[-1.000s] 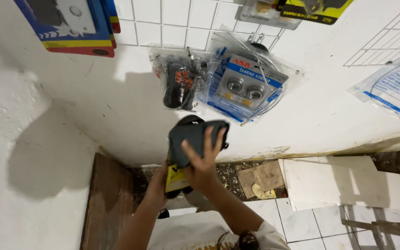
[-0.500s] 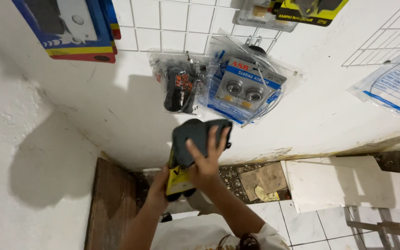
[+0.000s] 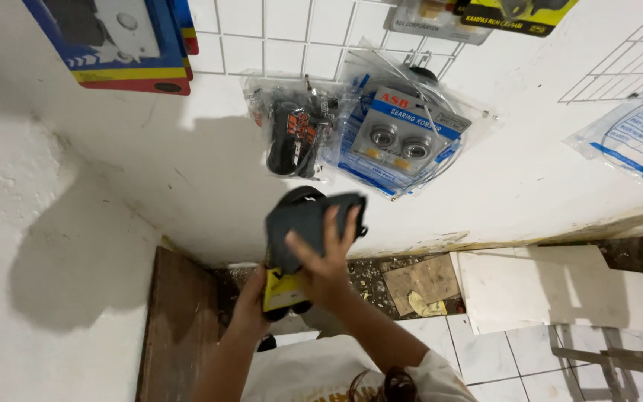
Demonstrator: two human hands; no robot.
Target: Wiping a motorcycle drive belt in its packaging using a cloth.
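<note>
I hold a dark grey packaged part (image 3: 301,220) with a yellow label (image 3: 283,292) up in front of a white wall. My right hand (image 3: 327,262) lies over its front with the fingers spread upward. My left hand (image 3: 250,304) grips the lower end by the yellow label. Just above the package, clear bags hang on a white wire grid (image 3: 277,46): one holds black parts (image 3: 292,134), and a blue card beside it carries two round metal bearings (image 3: 400,138).
A blue and yellow box (image 3: 113,41) hangs at the upper left, and a printed plastic bag (image 3: 634,138) at the right. Below are a brown wooden board (image 3: 176,320), rubble, white tile slabs (image 3: 552,286) and a tiled floor.
The package has shifted slightly left and tilted, and my right fingers have slid higher over its front. My left hand stays at the yellow label.
</note>
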